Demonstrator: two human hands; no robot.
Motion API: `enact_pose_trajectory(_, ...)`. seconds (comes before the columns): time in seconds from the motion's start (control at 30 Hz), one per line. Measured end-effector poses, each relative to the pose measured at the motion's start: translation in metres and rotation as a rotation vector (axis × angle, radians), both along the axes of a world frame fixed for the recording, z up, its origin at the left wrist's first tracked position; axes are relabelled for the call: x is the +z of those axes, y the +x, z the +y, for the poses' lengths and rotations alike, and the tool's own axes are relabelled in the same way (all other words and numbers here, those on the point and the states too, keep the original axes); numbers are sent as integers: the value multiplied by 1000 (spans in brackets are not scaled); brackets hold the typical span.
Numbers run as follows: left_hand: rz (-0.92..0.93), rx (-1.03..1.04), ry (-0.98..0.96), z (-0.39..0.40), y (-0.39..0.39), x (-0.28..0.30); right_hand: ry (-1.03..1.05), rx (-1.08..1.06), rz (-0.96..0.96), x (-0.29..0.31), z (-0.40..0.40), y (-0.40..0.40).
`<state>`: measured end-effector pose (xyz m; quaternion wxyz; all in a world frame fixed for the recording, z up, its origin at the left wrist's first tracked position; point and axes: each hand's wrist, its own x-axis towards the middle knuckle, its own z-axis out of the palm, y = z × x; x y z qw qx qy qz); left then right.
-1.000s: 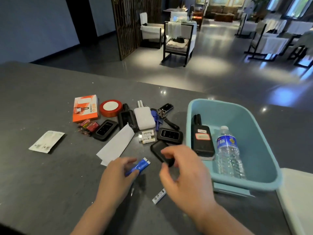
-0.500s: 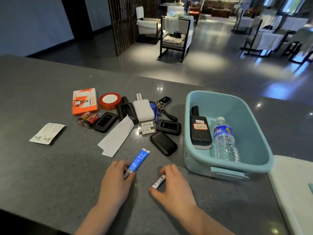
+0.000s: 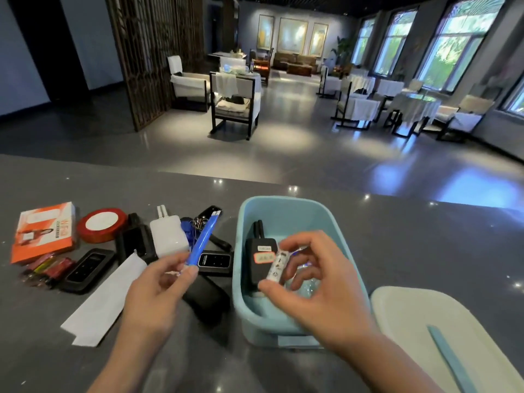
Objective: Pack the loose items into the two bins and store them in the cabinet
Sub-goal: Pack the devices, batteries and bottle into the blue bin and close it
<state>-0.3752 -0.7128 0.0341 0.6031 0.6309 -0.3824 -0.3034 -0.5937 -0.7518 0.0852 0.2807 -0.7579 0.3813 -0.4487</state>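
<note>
Blue sachet (image 3: 204, 240) is pinched by the left hand (image 3: 154, 290) at centre frame. A white tube (image 3: 277, 266) is pinched by the right hand (image 3: 317, 290) over the teal bin (image 3: 286, 207).

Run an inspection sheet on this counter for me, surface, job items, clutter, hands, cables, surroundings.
Surface: dark grey speckled counter, glossy.
Job's things: light blue plastic bin holds a black handheld radio; pale green bin at right.
Clutter: orange cardboard box, red tape roll, white charger, white paper strip, black pouch.
Hands: left hand pinches a blue sachet; right hand holds a small white tube over the blue bin.
Cables: nothing seen.
Surroundings: lounge with chairs, covered tables, windows.
</note>
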Motion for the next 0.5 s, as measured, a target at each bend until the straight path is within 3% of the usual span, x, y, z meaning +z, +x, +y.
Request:
enact_pose_trajectory(0.1, -55, -46, -43, -33, -24, 17, 3, -107, 96, 9, -50, -19)
enact_pose_trajectory(0.33, -116, -66, -31, -85, -58, 20, 235, -151, 652, -41, -162, -5)
enact_pose_trajectory(0.5, -158, -38, -13, -90, -48, 5, 399, -259, 847, -63, -203, 29)
